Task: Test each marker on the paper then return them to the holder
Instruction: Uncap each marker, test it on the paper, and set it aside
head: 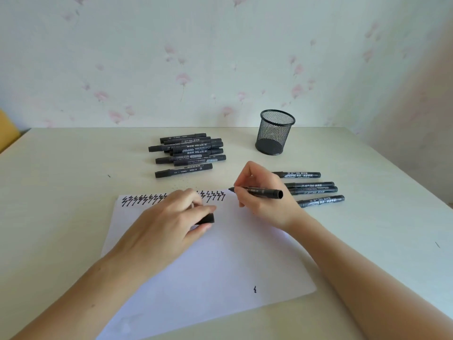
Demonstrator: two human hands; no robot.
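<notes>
A black marker (259, 191) is held in the closed grip of the right hand (261, 192), its tip poised at the paper's (208, 266) upper right corner, at the end of a row of zigzag test marks (144, 200). Its cap (207, 219) is pinched in the left hand (171, 222), which rests on the sheet. Testing appears well under way. A pile of markers (187, 150) lies at 11 o'clock, four more (313, 188) at 2 o'clock. The mesh holder (275, 132), at 1 o'clock, stands empty. Next, a stroke, then recapping, is likely called for.
</notes>
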